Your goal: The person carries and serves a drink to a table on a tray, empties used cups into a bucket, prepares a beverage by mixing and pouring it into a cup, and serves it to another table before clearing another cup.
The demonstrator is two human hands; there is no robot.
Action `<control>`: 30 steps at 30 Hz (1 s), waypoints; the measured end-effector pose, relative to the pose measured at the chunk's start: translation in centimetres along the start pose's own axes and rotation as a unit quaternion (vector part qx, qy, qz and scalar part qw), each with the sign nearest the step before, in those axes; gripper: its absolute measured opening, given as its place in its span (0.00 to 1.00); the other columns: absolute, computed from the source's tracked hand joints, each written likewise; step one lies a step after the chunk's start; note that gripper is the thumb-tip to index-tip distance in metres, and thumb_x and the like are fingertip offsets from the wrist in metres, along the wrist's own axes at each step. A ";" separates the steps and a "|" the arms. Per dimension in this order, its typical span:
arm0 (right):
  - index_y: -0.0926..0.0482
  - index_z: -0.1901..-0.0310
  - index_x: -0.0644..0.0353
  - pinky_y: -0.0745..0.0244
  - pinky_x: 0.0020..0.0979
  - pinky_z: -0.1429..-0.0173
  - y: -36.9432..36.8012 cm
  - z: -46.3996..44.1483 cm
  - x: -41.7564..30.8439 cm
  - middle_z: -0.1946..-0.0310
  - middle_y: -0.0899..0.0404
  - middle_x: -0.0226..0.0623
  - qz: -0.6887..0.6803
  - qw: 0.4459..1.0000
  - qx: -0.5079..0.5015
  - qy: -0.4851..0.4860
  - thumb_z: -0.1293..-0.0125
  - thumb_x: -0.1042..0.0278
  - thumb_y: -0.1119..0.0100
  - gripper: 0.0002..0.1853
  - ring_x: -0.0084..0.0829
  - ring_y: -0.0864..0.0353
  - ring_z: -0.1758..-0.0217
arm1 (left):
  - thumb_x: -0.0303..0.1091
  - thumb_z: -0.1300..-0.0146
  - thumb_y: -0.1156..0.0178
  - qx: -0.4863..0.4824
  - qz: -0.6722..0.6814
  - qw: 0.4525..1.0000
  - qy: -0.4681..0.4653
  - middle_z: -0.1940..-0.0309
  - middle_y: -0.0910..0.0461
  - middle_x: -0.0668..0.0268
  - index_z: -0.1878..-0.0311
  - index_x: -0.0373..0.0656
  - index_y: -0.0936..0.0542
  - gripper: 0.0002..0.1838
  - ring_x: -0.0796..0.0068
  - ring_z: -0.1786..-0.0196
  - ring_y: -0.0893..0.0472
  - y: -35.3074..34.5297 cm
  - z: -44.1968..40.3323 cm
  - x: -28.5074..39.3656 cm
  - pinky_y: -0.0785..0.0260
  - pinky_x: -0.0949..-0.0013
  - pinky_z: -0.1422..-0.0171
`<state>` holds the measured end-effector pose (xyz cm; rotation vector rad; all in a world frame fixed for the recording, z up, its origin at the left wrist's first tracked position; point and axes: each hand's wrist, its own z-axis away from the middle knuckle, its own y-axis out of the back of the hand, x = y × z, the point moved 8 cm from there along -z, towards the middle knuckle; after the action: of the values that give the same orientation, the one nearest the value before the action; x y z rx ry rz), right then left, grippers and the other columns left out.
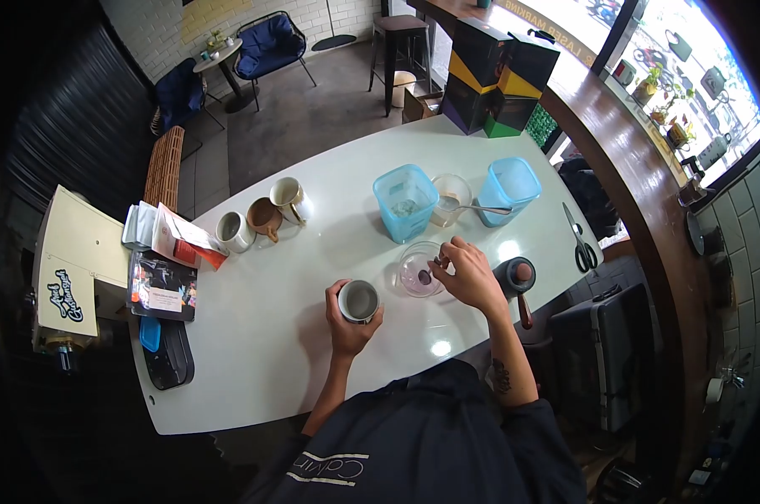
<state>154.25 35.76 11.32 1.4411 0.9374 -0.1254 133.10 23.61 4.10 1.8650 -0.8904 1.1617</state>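
Glossy white tabletop (262, 353), centre. Left hand (349, 332) wrapped around round-mouthed mug (359, 300), lower centre; right hand (471, 275) with fingers bunched at clear, round bowl (408, 270), any held item indistinguishable. Step apparently in hand: fingertip work at bowl; next move calling for steady mug. Translucent blue tubs (407, 203), above.

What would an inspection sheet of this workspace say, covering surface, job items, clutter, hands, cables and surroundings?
Surface: glossy white table, showing bright reflections.
Job items: cup; clear dish.
Clutter: scissors at the table's right; three mugs towards the far left; papers on the left.
Hands: left hand grips the cup; right hand is at the dish, fingertips close together, any held item unclear.
Cables: nothing seen.
Surroundings: stool beyond the table; wooden counter along the window.
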 end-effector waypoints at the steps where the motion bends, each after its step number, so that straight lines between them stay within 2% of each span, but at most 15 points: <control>1: 0.25 0.71 0.64 0.31 0.40 0.55 0.0 0.0 0.2 0.70 0.25 0.40 -0.006 1.000 -0.007 -0.003 0.40 0.64 0.34 0.13 0.44 0.24 0.63 | 0.32 0.56 0.24 0.002 0.000 1.000 0.000 0.54 0.26 0.56 0.45 0.38 0.33 0.36 0.62 0.52 0.22 0.1 0.0 0.0 0.29 0.60 0.45; 3: 0.25 0.72 0.64 0.31 0.40 0.54 0.1 0.0 0.4 0.71 0.25 0.40 -0.012 1.000 -0.014 -0.005 0.40 0.64 0.34 0.13 0.44 0.23 0.63 | 0.28 0.53 0.26 -0.009 -0.010 1.000 -0.010 0.55 0.26 0.61 0.43 0.39 0.35 0.35 0.70 0.52 0.23 -0.1 0.0 0.1 0.29 0.64 0.45; 8: 0.25 0.72 0.64 0.31 0.40 0.56 0.4 -0.2 0.9 0.72 0.25 0.40 0.013 1.000 0.017 -0.002 0.40 0.64 0.34 0.13 0.44 0.23 0.64 | 0.28 0.53 0.26 -0.011 -0.002 1.000 -0.014 0.55 0.26 0.61 0.43 0.39 0.36 0.35 0.70 0.52 0.23 -0.2 0.0 0.1 0.29 0.64 0.44; 15: 0.25 0.72 0.64 0.31 0.39 0.56 0.2 -0.2 1.1 0.71 0.24 0.40 -0.027 1.000 -0.008 0.004 0.39 0.63 0.34 0.13 0.43 0.23 0.64 | 0.28 0.52 0.26 -0.019 0.006 1.000 -0.002 0.54 0.26 0.61 0.42 0.40 0.36 0.36 0.70 0.51 0.23 -0.3 0.1 -0.3 0.29 0.64 0.45; 22: 0.25 0.73 0.65 0.30 0.39 0.57 0.1 -0.4 2.0 0.71 0.23 0.41 -0.013 1.000 0.014 -0.005 0.38 0.63 0.34 0.14 0.42 0.22 0.64 | 0.28 0.52 0.26 -0.008 -0.012 1.000 -0.024 0.54 0.26 0.61 0.42 0.40 0.36 0.36 0.70 0.51 0.22 -0.2 0.2 0.0 0.28 0.64 0.45; 28: 0.25 0.73 0.66 0.29 0.39 0.59 -0.3 -0.5 2.3 0.71 0.23 0.42 -0.036 0.999 0.002 -0.021 0.38 0.62 0.34 0.15 0.42 0.21 0.65 | 0.28 0.52 0.26 -0.006 -0.005 1.000 -0.015 0.55 0.25 0.60 0.42 0.39 0.36 0.36 0.69 0.52 0.22 -0.1 0.2 -0.3 0.28 0.64 0.45; 30: 0.25 0.73 0.66 0.28 0.39 0.59 -0.4 -0.6 2.4 0.71 0.23 0.42 -0.037 0.999 -0.001 -0.028 0.38 0.62 0.34 0.15 0.42 0.21 0.65 | 0.32 0.56 0.24 0.006 0.014 1.000 -0.001 0.54 0.26 0.56 0.45 0.38 0.33 0.36 0.61 0.52 0.22 0.0 0.2 -0.3 0.29 0.59 0.45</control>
<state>155.33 37.28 9.62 1.3938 0.9462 -0.2184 133.08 23.55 3.72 1.8703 -0.9142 1.1844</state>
